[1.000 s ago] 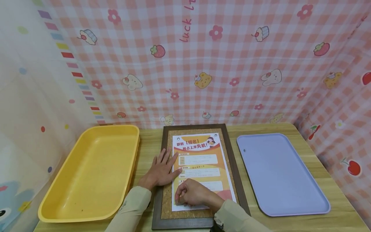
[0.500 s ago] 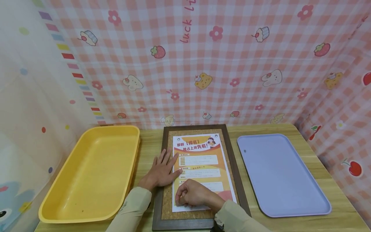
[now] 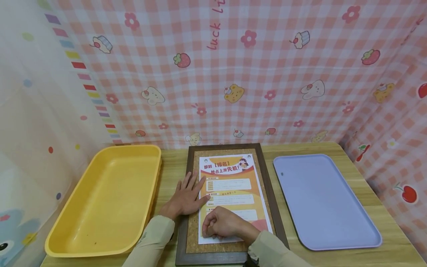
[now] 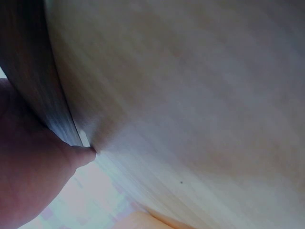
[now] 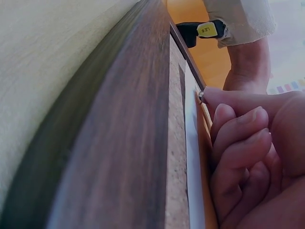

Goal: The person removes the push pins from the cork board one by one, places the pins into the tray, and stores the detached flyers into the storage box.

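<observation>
A printed poster [image 3: 230, 185] lies on a dark-framed cork board [image 3: 191, 237], with one thumbtack [image 3: 205, 160] at its top left corner and another thumbtack [image 3: 248, 156] at its top right. My left hand [image 3: 188, 196] rests with spread fingers over the frame's left side and the poster's left edge. Near the poster's lower left corner is my right hand [image 3: 221, 222], fingers curled. In the right wrist view, its thumb [image 5: 228, 100] presses against a small silver thumbtack [image 5: 201, 97] at the paper. The head view hides that tack behind the fingers.
A deep yellow tray [image 3: 155, 185] stands left of the board. To the right lies a shallow purple tray [image 3: 327, 207], with a small metal tack [image 3: 282, 174] near its upper left corner. A checked pink curtain [image 3: 213, 74] hangs behind the wooden table [image 3: 173, 159].
</observation>
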The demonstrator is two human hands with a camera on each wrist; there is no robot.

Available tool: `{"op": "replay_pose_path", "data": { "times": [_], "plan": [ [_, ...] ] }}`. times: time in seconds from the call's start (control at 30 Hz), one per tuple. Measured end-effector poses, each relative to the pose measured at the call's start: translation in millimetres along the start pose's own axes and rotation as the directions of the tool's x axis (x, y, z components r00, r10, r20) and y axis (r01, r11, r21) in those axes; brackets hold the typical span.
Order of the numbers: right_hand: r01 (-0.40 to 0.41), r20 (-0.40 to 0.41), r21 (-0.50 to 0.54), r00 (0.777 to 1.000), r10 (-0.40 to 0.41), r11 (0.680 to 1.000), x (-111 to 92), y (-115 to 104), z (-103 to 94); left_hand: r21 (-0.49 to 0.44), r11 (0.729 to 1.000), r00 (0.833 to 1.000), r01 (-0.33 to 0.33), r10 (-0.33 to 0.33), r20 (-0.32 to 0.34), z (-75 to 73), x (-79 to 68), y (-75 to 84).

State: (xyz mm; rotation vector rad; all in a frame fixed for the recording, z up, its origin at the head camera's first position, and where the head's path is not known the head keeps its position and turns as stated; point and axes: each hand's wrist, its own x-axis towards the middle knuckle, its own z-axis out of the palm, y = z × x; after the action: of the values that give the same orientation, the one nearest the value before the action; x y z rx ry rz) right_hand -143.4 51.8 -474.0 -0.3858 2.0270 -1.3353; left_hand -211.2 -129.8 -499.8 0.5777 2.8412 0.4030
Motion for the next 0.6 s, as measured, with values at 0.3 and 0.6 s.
{"op": "replay_pose_path", "data": {
  "times": [0.3, 0.6],
  "plan": [
    [0.005, 0.038, 0.04, 0.999, -0.006, 0.999, -0.7, 2.5, -2.6, 0.011, 1.0, 1.0, 0.005, -0.005, 0.004, 0.6, 1.2, -0.5],
    [0.014, 0.066, 0.095, 0.998, -0.02, 0.995, -2.0, 3.2, -5.6, 0.0, 1.0, 1.0, 0.015, -0.015, 0.007, -2.6, -1.1, 2.6]
  ]
}}
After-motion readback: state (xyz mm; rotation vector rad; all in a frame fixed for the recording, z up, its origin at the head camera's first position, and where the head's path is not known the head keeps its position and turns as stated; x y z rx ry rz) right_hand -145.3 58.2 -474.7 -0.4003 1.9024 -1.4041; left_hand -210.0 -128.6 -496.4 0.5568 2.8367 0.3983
